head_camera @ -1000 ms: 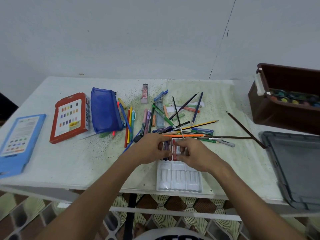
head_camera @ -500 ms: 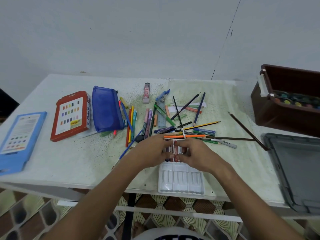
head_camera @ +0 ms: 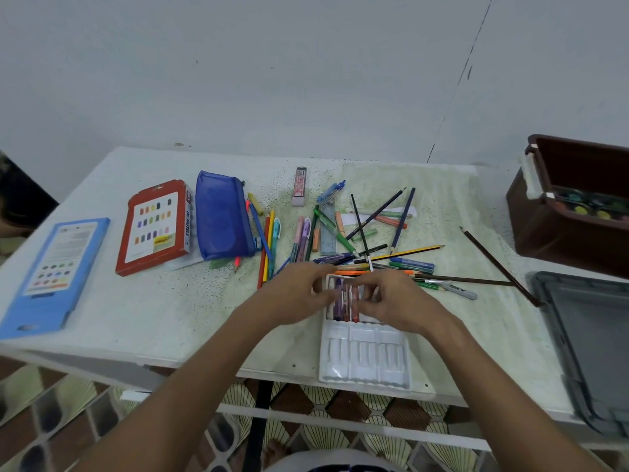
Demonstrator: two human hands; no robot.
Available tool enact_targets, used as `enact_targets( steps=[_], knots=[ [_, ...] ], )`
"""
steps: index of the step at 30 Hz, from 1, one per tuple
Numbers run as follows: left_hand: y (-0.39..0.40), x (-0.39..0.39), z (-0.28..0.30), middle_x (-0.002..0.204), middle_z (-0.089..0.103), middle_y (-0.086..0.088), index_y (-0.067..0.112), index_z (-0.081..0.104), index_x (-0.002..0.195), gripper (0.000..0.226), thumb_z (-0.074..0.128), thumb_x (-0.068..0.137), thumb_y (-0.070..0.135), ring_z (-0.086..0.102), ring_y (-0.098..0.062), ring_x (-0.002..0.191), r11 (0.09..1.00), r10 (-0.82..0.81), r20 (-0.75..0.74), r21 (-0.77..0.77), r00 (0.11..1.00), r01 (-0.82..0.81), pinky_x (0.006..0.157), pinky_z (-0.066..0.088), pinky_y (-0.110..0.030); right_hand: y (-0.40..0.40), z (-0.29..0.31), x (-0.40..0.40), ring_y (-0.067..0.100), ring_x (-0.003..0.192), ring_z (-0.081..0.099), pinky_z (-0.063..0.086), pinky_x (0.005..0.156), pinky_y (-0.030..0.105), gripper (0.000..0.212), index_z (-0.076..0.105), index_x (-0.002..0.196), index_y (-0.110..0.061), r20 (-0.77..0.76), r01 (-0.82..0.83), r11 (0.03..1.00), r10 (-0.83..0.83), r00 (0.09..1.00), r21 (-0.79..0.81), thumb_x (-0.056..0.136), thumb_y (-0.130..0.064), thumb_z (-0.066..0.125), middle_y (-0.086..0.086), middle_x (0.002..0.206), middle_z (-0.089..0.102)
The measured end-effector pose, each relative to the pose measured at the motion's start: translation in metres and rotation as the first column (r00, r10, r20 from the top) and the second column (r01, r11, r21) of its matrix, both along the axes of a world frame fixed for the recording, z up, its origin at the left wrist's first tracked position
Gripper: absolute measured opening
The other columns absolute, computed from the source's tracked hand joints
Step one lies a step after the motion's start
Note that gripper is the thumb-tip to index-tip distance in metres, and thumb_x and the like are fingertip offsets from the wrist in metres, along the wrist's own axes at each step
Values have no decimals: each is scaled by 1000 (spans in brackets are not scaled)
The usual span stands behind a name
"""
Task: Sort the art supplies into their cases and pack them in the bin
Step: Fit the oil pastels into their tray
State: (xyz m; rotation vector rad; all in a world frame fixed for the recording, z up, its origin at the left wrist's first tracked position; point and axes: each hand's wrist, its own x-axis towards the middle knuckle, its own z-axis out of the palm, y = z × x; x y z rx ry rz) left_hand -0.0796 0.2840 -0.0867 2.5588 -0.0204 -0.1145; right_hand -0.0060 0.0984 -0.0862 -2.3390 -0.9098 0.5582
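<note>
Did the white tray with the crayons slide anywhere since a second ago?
No. The white tray lies at the same spot by the table's front edge, below the orange pencil.

red case (head_camera: 155, 227), side edge: "OIL PASTELS" in white letters running along the edge; the small yellow sticker on its front is too blurred to read
blue case (head_camera: 54, 274), far left: lines of print above the colour dots, too small to read
grey marker (head_camera: 456, 289), right of the pile: dark letters on the barrel, not legible
pink box (head_camera: 300, 186), far side of the worktop: red print, unreadable
</note>
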Motion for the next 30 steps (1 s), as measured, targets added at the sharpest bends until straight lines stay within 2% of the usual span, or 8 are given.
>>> enact_targets(
  steps=[5,8,11,16,19,23,26,30],
  knots=[
    [42,9,8,86,58,4,18,60,128,37,59,93,31,52,-7,74,986,162,63,35,985,-164,69,41,-22,22,11,14,17,69,62,50,62,26,19,71,105,-17,-19,65,988,-63,998,142,86,-17,68,2,83,68],
    [77,24,10,92,63,0,13,62,124,36,61,92,28,57,-13,79,961,263,96,63,960,-270,78,47,-26,40,11,30,12,81,65,47,64,7,28,69,112,-12,-14,108,973,-108,994,204,86,-22,70,3,94,71],
    [112,46,10,89,64,-3,8,65,118,33,64,89,24,58,-15,79,921,370,153,72,916,-384,74,46,-25,62,11,47,6,78,61,43,69,9,33,69,112,-9,-13,145,963,-146,989,228,83,-23,74,-1,89,69],
    [152,78,2,88,62,-3,7,65,110,33,68,86,30,55,-15,79,883,439,142,116,887,-455,71,46,-28,91,4,62,13,69,58,46,62,17,32,68,107,-3,12,191,970,-195,981,150,83,-22,75,6,84,66],
    [159,94,1,94,67,-6,8,66,102,29,65,87,33,59,-20,81,864,446,96,212,890,-456,69,51,-32,105,-3,61,13,58,56,48,59,29,25,71,86,-2,53,201,977,-205,977,77,85,-27,72,8,73,66],
    [158,106,-4,63,56,-6,6,57,72,33,65,87,34,54,-21,57,823,514,29,266,857,-502,49,40,-28,117,-10,62,16,54,61,53,57,29,28,71,72,-4,53,212,977,-212,976,-10,82,-30,75,9,64,67],
    [158,105,-9,68,52,-8,5,50,75,35,65,84,35,51,-22,57,800,565,25,232,825,-554,45,34,-27,118,-8,64,14,51,58,51,56,25,25,71,72,-3,10,216,976,-216,976,-20,79,-26,78,10,64,68],
    [155,100,-14,65,62,-8,2,65,74,34,70,79,35,61,-23,58,813,565,-8,172,825,-556,53,53,-36,117,-5,62,8,49,53,43,53,20,17,68,66,-7,-13,209,978,-209,978,-27,77,-16,77,3,60,61]
  ],
)
